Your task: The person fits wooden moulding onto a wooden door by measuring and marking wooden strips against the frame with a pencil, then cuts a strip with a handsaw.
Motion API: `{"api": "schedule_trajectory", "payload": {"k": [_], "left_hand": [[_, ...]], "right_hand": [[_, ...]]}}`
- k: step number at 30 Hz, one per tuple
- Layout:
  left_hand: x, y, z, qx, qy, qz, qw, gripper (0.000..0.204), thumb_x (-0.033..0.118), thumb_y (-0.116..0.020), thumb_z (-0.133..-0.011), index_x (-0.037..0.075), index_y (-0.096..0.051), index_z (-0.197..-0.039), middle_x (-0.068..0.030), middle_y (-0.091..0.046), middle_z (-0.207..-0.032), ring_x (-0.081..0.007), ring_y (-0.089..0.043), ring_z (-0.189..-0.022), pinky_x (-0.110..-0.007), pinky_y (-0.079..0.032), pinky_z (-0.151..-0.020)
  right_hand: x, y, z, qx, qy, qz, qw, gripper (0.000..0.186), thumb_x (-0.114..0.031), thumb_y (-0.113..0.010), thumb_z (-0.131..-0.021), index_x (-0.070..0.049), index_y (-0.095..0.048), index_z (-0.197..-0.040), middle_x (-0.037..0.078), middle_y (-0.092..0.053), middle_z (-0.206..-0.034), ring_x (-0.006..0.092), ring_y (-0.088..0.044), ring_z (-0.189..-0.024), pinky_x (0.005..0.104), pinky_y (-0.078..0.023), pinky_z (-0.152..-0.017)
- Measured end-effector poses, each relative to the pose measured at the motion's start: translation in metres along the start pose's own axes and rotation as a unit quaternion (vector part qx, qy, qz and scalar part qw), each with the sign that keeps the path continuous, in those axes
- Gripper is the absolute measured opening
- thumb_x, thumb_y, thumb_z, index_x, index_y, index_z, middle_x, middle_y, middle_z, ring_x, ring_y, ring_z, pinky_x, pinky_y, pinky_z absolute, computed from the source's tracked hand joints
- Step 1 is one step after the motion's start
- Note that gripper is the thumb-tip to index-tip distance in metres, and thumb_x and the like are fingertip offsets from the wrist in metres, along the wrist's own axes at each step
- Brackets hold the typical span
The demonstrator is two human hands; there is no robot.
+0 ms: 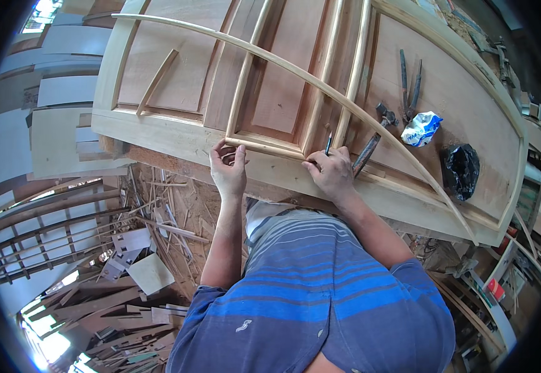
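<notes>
A wooden panel door lies flat before me. Along the near edge of its middle panel runs a short wooden moulding strip. My left hand pinches the strip's left end between thumb and fingers. At the other end, my right hand is closed round a dark pencil, which points up and away from me. The right thumb and fingertips touch the corner where the strip meets a lengthwise moulding. A hammer lies just right of that hand.
A long thin strip lies slantwise across the door. Pincers, a white-and-blue plastic bag and a black plastic bag rest on the right panel. A short strip lies on the left panel. Wood offcuts litter the floor.
</notes>
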State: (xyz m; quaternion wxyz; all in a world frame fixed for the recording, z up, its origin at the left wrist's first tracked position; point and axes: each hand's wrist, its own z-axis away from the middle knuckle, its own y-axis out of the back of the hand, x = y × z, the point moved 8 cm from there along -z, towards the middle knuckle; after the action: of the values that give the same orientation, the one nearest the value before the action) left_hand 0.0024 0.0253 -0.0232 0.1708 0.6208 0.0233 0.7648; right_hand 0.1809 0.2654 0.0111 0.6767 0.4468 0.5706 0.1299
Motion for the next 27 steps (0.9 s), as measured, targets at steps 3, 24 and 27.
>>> {"api": "schedule_trajectory", "payload": {"k": [3,24,27], "left_hand": [[-0.003,0.005,-0.003,0.023,-0.017,-0.008,1.0,0.053,0.017,-0.083,-0.101,-0.004,-0.055,-0.141,-0.0162,-0.071,-0.118,-0.0199,-0.075,-0.095,-0.032,-0.065,-0.08],[-0.01,0.009,-0.007,-0.006,-0.054,0.014,0.998,0.052,0.008,-0.082,-0.101,0.002,-0.056,-0.145,-0.0112,-0.072,-0.122,-0.0156,-0.073,-0.104,-0.028,-0.061,-0.089],[0.002,0.006,-0.004,-0.005,-0.066,0.011,0.998,0.054,0.009,-0.083,-0.101,0.002,-0.056,-0.148,-0.0105,-0.072,-0.123,-0.0154,-0.072,-0.106,-0.029,-0.06,-0.09]], "right_hand": [[-0.003,-0.004,-0.003,-0.003,-0.006,0.017,1.0,0.02,-0.032,-0.089,-0.088,-0.014,-0.081,-0.087,0.005,-0.078,-0.084,0.0277,-0.069,-0.085,0.0433,-0.047,-0.091],[-0.013,-0.014,-0.019,-0.075,0.067,-0.004,0.995,0.029,-0.019,-0.078,-0.096,-0.01,-0.082,-0.123,0.012,-0.077,-0.09,0.0318,-0.069,-0.091,0.0462,-0.052,-0.091],[-0.014,-0.015,-0.021,-0.106,0.044,0.01,0.993,0.03,-0.023,-0.074,-0.099,-0.01,-0.081,-0.125,0.016,-0.08,-0.098,0.0338,-0.072,-0.102,0.0469,-0.05,-0.099]]}}
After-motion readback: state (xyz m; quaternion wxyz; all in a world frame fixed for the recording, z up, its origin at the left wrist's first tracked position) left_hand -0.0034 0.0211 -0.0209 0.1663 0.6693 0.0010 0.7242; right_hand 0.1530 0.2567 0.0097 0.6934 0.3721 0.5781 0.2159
